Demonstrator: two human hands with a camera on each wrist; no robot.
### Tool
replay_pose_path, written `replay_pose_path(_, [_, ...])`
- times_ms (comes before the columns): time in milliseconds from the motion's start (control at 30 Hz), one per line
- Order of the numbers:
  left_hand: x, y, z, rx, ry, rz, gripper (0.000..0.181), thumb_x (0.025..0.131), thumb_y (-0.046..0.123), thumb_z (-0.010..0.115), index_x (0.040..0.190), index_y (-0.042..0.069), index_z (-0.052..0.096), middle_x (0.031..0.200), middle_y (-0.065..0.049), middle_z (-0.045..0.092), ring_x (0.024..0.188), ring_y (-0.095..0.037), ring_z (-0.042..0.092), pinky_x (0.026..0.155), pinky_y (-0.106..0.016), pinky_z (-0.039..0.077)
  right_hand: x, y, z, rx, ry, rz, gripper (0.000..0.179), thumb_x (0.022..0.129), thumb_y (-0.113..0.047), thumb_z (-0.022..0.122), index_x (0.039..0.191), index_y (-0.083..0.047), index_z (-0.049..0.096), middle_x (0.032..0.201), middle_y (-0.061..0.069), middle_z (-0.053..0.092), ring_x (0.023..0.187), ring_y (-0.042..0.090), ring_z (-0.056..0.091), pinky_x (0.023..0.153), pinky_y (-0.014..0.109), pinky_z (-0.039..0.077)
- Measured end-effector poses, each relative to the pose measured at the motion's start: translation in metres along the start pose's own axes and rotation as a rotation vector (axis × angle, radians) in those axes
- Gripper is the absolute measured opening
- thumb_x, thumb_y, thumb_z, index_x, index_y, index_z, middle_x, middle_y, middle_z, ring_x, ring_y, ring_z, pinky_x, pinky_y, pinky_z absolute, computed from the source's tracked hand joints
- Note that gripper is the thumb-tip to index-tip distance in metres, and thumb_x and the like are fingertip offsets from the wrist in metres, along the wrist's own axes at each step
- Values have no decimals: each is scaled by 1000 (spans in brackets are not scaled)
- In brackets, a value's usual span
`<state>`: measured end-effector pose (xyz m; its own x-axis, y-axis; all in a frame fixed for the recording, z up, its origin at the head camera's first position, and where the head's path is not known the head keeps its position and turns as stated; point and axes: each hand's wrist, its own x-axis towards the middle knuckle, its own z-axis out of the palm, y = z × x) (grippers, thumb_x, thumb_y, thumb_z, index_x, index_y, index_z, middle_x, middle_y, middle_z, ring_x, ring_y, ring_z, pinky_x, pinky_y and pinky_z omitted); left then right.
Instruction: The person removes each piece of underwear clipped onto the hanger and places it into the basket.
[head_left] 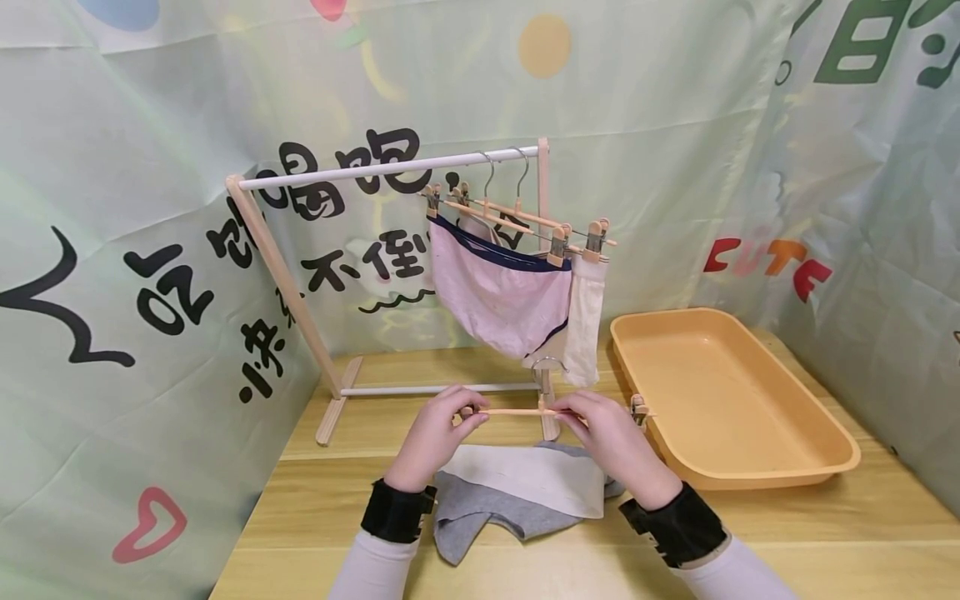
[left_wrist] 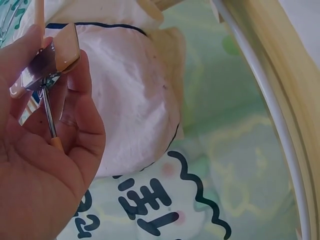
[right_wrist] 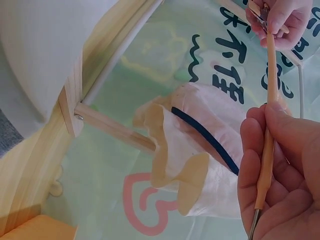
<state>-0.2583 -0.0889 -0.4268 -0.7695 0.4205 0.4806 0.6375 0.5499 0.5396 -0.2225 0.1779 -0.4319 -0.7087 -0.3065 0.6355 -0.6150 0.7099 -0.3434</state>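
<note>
Both hands hold an orange clip hanger [head_left: 516, 412] level above the table, its metal hook pointing up. My left hand [head_left: 435, 429] grips the hanger's left end, and the left wrist view shows a clip [left_wrist: 67, 47] between its fingers and thumb. Near the middle, my right hand [head_left: 611, 437] grips the bar, with the right clip [head_left: 638, 408] sticking out beyond that hand. Below the hanger, a white cloth [head_left: 525, 475] lies over a grey garment [head_left: 480, 517] on the table. Pink underpants [head_left: 495, 287] with navy trim hang behind the hands.
A wooden drying rack [head_left: 285, 279] with a white rail [head_left: 337, 174] stands at the back. Two clip hangers hang there, with a white cloth piece [head_left: 587, 321] beside the underpants. An orange tray [head_left: 738, 400] sits at the right. Printed fabric [head_left: 660, 92] encloses the table.
</note>
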Motion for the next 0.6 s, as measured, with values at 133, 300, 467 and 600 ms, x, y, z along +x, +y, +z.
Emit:
replay_pose_path(133, [-1, 0, 1, 18, 1, 1, 9, 88, 21, 67, 97, 21, 69, 91, 7, 63, 81, -5, 54, 67, -44, 54, 0, 0, 0, -1, 0, -2, 14, 82, -10, 71, 95, -16, 71, 90, -1, 70, 84, 10, 63, 69, 34, 58])
replay_pose_path(300, [0, -1, 1, -40, -1, -50, 21, 87, 21, 68, 107, 18, 66, 92, 6, 64, 81, -5, 56, 69, -43, 54, 0, 0, -1, 3, 0, -2, 14, 83, -10, 71, 95, -15, 71, 90, -1, 70, 84, 10, 63, 68, 34, 58])
replay_pose_path(467, [0, -2, -2, -106, -3, -128, 32, 85, 25, 70, 114, 15, 63, 86, 5, 63, 79, -6, 57, 76, -40, 54, 0, -1, -2, 11, -3, -2, 13, 84, -10, 69, 97, -14, 71, 91, 0, 70, 85, 10, 63, 69, 34, 58])
replay_pose_path(600, [-1, -4, -5, -105, 6, -134, 27, 83, 29, 71, 107, 16, 64, 84, 5, 65, 78, -6, 59, 77, -42, 54, 1, 0, -3, 14, -3, -3, 13, 84, -10, 69, 97, -14, 71, 91, 0, 70, 84, 10, 63, 68, 33, 58])
